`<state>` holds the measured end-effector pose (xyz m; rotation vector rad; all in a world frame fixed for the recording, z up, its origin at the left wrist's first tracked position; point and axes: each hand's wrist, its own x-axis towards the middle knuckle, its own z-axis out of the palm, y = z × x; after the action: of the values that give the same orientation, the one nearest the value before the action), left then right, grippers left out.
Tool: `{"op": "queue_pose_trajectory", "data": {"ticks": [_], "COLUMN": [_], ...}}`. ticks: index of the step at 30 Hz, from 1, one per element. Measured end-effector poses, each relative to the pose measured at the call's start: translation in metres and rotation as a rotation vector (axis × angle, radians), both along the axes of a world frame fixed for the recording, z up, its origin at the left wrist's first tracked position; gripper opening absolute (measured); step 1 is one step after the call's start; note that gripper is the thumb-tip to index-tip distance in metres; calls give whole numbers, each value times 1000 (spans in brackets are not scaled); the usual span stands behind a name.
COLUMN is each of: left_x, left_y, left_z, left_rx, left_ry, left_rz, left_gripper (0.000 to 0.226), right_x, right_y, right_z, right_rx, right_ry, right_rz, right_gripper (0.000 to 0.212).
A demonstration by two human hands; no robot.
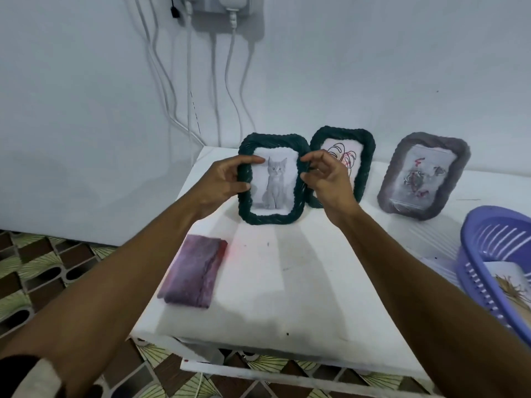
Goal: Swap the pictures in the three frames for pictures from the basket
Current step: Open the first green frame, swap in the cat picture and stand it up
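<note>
Left hand [227, 179] grips cat-picture frame [270, 218] left side, right hand [327, 179] pinches right side; frame upright near tabletop [273, 282] back edge.

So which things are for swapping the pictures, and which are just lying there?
For the job: cat frame, held by left hand and right hand; scribble frame; grey frame; basket; picture inside it.
Lying about: purple cloth; cables; chargers.

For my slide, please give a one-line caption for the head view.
Left hand and right hand hold the green frame with the cat picture on the white table.
</note>
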<state>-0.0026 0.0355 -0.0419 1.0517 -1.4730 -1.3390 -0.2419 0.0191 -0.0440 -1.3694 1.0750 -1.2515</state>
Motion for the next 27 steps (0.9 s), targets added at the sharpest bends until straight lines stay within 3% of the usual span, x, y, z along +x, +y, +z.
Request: {"op": "queue_pose_trajectory", "data": {"ticks": [10,21,24,27], "left_x": [19,23,22,16], "left_y": [-55,-57,-52,-48], "left_z": [-18,-25,-25,-23], "left_rx": [-20,-39,-93,-283], "left_ry": [18,-66,-133,-278], "left_rz": [180,127,233,458], "left_gripper": [61,68,64,60], "right_x": [53,59,57,44], "right_y": [-49,-60,-52,-42], "right_z": [-19,-24,-25,-19], "right_rx": [-35,-30,-100,-313], "right_ry": [66,189,257,319], "right_rz": [-168,-215,-241,-326], "right_gripper": [40,34,29,28]}}
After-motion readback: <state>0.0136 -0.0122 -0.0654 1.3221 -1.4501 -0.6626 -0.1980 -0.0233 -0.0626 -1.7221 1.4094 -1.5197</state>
